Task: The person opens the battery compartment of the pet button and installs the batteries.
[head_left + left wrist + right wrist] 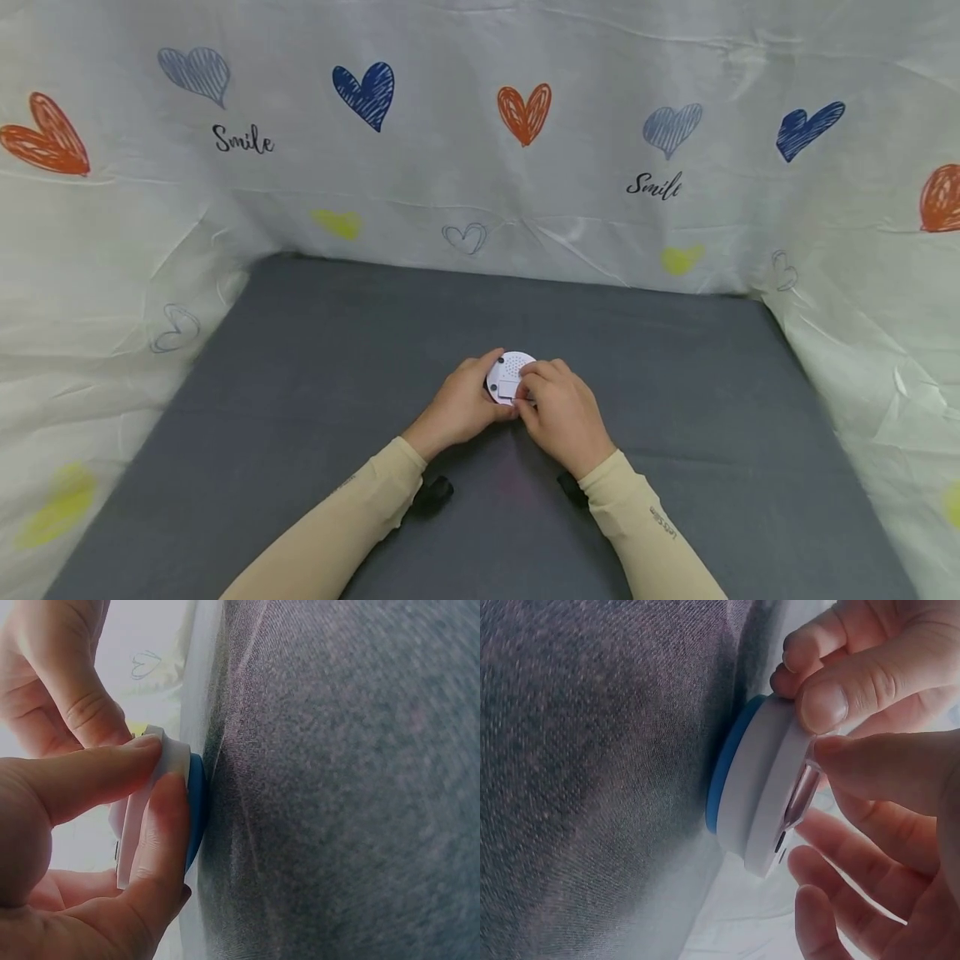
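Note:
A round white device point(504, 374) with a blue underside lies face down close above the grey cloth. Its upturned white side has a patch of small holes, dark round feet and a rectangular battery cover point(507, 388). My left hand point(467, 398) grips the device by its rim, thumb and fingers on opposite sides of the edge in the left wrist view. With thumb and bent fingers, my right hand point(564, 412) pinches at the battery cover's near edge. In the right wrist view the cover point(804, 796) looks slightly raised, partly hidden behind the right thumb point(889, 766).
Grey cloth point(337, 350) covers the table. White fabric point(427, 183) printed with hearts and "Smile" hangs at the back and both sides. Black wrist-worn pieces point(435, 496) show beneath the cream sleeves point(330, 525).

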Demonstrator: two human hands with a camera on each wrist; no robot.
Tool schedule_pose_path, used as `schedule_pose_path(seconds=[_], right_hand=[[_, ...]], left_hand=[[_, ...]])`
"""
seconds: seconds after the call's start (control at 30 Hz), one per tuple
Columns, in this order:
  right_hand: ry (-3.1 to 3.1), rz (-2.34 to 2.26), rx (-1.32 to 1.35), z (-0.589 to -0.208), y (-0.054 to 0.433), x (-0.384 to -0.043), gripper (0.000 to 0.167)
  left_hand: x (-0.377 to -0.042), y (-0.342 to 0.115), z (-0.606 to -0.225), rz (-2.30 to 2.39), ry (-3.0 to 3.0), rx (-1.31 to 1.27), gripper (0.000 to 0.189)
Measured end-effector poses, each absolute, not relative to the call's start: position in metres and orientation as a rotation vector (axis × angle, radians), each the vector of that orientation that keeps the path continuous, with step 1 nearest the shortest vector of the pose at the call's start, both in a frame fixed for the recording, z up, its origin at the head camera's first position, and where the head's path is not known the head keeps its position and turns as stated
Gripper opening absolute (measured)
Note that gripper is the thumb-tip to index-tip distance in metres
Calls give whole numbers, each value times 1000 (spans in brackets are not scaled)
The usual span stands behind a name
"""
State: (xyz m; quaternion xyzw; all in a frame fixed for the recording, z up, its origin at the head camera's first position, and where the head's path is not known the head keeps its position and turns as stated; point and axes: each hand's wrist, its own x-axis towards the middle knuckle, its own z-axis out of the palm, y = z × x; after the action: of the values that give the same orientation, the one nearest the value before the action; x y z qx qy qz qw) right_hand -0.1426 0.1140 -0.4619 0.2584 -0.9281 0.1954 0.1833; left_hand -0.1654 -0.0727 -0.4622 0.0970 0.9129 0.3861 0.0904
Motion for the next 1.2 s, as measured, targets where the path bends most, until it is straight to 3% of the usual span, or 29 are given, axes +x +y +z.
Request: schedule_pose_path(seconds=[0.57, 0.77, 0.97, 1.2], right_hand=[[-2617, 580, 661, -463, 113, -142, 16], [-2663, 723, 488, -459, 120, -144, 10], [-2873, 828, 286, -459, 123, -147, 47], [-2916, 925, 277, -463, 119, -149, 51]], left_hand=[[-167, -73, -461, 1156, 2727, 313, 96], [-167, -73, -460, 1141, 2708, 291, 97], [-166, -75, -461, 1133, 2695, 266, 97], [-166, -76, -460, 1131, 2695, 274, 95]])
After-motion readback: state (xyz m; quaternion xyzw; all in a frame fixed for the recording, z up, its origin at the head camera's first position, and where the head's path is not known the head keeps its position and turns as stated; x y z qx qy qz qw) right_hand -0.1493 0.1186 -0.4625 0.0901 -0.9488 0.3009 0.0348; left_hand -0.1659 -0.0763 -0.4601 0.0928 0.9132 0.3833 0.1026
